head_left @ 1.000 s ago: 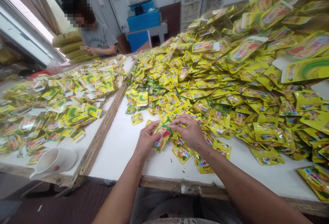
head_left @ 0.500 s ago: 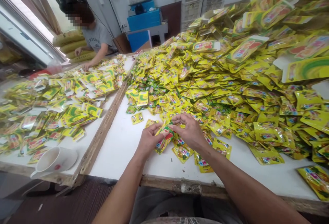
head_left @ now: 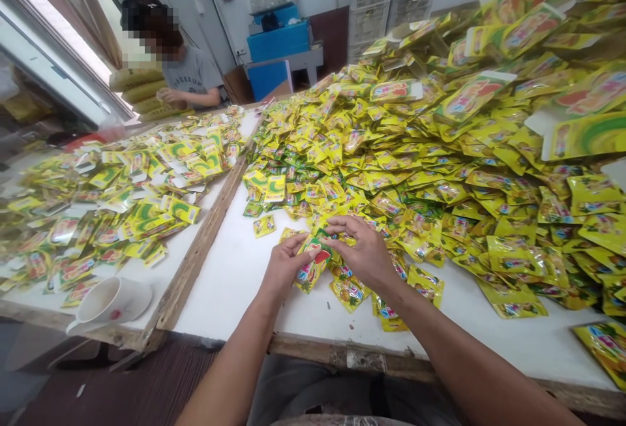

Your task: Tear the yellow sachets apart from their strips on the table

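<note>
1. Got white tabletop [head_left: 227, 276] underneath.
2. Got sachet heap [head_left: 401, 158] close in, probably for easy reach.
3. Pinching with left hand [head_left: 282, 264], likely for steadiness; resting right hand [head_left: 366, 255] near upper end, fingers narrow, can't tell if gripping.
4. Holding watermelon-print packet [head_left: 312, 268] tilted above tabletop.

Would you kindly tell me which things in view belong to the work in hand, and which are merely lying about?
Seemingly part of the work:
- packet, held
- sachets, heaped
- boxes, among the sachets

Apparently just about:
- mug
- sacks, stacked
- crates, by the wall
</note>
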The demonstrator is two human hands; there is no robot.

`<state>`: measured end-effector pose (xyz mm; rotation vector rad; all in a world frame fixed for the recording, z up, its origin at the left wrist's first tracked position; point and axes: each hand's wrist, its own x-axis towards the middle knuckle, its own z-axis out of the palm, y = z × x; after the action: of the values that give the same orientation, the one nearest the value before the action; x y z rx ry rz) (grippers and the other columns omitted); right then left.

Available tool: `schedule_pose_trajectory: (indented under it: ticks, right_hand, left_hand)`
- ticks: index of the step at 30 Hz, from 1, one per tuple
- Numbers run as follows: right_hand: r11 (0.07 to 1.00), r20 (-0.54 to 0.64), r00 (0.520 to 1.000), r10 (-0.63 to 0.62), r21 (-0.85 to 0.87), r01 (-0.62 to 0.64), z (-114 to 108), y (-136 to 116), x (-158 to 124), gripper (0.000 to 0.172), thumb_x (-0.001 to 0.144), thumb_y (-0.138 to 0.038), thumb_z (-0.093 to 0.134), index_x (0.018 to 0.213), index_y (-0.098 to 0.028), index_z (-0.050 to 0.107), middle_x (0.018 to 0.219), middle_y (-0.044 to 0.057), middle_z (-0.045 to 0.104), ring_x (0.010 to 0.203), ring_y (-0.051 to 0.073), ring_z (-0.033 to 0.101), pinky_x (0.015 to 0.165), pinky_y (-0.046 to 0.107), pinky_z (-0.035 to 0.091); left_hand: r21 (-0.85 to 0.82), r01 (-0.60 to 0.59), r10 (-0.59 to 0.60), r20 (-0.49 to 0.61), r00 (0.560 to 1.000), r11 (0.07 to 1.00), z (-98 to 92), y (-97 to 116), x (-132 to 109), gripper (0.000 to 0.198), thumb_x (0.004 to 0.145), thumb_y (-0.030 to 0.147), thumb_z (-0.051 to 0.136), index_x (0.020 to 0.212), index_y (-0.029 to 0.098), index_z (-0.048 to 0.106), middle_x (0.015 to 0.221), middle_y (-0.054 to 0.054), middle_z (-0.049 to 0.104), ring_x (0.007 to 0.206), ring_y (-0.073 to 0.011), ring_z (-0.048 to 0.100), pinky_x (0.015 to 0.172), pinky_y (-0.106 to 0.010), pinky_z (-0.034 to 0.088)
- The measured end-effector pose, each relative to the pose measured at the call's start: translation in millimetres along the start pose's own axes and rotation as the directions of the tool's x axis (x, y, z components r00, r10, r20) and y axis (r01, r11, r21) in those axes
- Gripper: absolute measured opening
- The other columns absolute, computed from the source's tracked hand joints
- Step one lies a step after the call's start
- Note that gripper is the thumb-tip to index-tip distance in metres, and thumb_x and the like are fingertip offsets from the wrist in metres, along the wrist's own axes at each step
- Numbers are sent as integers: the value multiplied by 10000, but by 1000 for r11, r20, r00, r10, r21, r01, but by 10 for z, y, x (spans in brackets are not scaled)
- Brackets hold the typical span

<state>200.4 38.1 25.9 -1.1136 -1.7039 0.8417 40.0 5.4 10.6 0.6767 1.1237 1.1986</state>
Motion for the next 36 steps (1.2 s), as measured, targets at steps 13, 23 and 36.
schedule_pose_trajectory:
  ticks: [13,23,36]
  right_hand:
    - [995,-74,997,37,94,-30,-5,82,32,133,703,-234,622,830,-202,641,774,22,662,716,157,604,710,311,491]
    - [948,88,974,210,224,-225,-66,113,70,199,647,-268,660,817,-183,602,750,21,635,714,158,603,688,306,503]
    - [995,117,989,92,29,-96,-140,5,25,306,780,-331,617,1054,-226,529,914,32,693,826,191,668,773,338,476]
  left_hand:
    - [120,-52,42,90,995,991,-57,-53,-5,454,583,242,808,1011,159,683,867,-40,737,778,-178,679,743,-264,526]
    - [144,-38,24,96,995,989,-66,-54,-8,453,591,248,807,1018,161,684,836,-37,738,778,-177,678,756,-274,530]
    - [111,-28,15,118,993,993,-86,-39,-7,467,607,256,799,1045,159,672,897,-59,736,790,-190,685,747,-277,531]
